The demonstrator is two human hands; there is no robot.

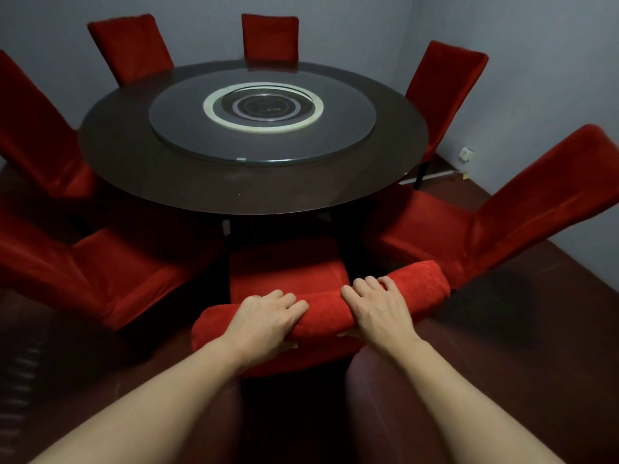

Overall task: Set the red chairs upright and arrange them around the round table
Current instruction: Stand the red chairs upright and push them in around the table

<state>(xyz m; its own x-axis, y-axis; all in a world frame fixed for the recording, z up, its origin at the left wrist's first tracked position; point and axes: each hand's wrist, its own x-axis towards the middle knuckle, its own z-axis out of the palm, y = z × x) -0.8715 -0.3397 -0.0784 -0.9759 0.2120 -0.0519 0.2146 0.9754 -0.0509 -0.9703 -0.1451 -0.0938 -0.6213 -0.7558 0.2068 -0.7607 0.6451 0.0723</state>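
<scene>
Both hands grip the top of the nearest red chair's back [335,313]: the left hand [264,324] and the right hand [375,308] curl over it, thumbs underneath. The chair stands upright, its seat tucked under the near edge of the round table [140,175]; seven other red chairs ring the table
</scene>
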